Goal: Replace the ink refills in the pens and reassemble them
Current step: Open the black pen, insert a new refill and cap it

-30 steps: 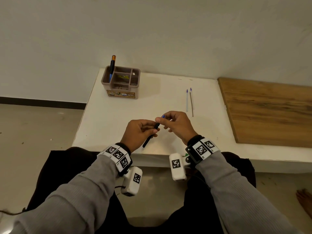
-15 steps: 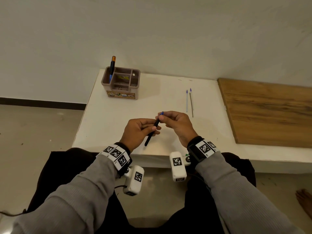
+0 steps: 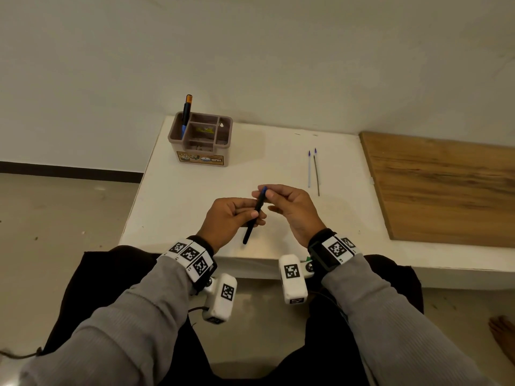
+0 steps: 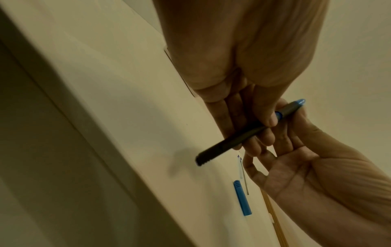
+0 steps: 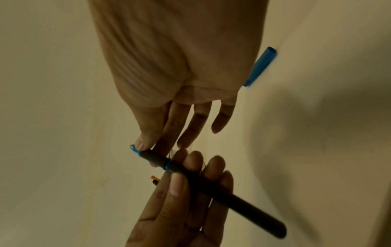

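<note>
My left hand (image 3: 232,217) grips the black pen barrel (image 3: 254,215) while my right hand (image 3: 289,204) pinches its blue end piece (image 3: 264,188), likely twisting; the next move calls for steady counter-rotation.

The pen (image 3: 254,217) is black with a blue tip and a blue ring, and a loose blue cap (image 4: 242,198) lies on the white table (image 3: 195,190). At the table's far left corner stands a brown organizer (image 3: 200,140) with a printed label, holding a black pen with an orange end (image 3: 186,112). Both sleeves (image 3: 125,324) are grey, the wristbands (image 3: 192,256) bear black-and-white square codes, and a wood-grain brown board (image 3: 446,190) covers the table's right side.
</note>
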`<state>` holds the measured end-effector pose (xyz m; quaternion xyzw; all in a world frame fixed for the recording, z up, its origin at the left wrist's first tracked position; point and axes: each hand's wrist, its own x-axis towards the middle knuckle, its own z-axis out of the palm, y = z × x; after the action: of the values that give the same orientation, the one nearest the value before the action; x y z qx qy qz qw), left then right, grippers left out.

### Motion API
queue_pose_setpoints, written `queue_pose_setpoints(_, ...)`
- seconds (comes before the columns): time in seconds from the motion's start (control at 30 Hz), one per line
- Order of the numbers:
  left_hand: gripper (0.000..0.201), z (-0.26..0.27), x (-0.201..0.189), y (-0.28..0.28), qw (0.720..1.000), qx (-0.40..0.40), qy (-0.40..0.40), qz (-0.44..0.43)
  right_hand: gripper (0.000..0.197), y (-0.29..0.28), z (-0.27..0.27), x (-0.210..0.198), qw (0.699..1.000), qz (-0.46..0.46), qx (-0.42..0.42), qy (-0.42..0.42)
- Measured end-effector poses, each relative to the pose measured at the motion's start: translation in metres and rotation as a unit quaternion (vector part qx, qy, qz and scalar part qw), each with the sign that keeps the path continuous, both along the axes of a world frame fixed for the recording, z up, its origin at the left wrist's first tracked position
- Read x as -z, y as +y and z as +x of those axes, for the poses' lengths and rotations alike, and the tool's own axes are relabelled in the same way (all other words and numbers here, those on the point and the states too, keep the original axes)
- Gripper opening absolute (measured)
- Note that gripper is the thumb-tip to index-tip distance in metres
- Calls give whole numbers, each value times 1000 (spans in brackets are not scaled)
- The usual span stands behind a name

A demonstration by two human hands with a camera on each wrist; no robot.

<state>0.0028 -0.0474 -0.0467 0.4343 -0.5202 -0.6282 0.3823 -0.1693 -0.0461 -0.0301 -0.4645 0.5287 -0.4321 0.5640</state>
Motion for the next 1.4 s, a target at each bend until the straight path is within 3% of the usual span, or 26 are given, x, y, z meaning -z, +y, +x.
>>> queue_pose_setpoints(0.07,24,0,0,0,1000,1,6,7,13,-1,0,0,1000,1,20,7)
queue_pose_setpoints(0.2,23,-1,-2,0,1000,14,13,14,30,-1,-5,-2,999,-12,-44,4)
queue_pose_setpoints(0.27,23,0,-2,0,999,22,18,16,27,-1,-4,-2,998,-19,-55,6)
queue_pose_setpoints(0.47,23,0,-4,2,998,46,25,33,10,-2,-8,-5,1000,-18,-19,-4)
queue_pose_setpoints(0.67,23,-3,-5,4,998,37,16,37,17,-2,-3,-5,999,-28,-15,26)
queue_pose_setpoints(0.83,23,-1,-5,4,1000,-3,7,29,10,-1,4,-2,997,-11,63,41)
queue_pose_setpoints(0.9,22,-1,-7,3,1000,-6,9,27,11,1,2,-1,1000,3,14,20)
queue_pose_setpoints(1.0,19,0,-9,2,999,-5,14,29,26,2,-2,-3,998,10,-49,-33)
queue_pose_setpoints(1.17,21,1,-7,2,999,6,11,34,7,1,3,-6,997,24,71,6)
queue_pose_setpoints(1.23,21,0,-8,2,999,11,11,32,8,0,1,-2,998,47,18,-40)
queue_pose_setpoints(1.3,21,0,-9,1,999,11,22,38,23,1,-2,-4,992,46,-51,-102)
queue_pose_setpoints(1.4,21,2,-10,1,998,18,34,48,18,2,-1,-8,997,22,-26,-67)
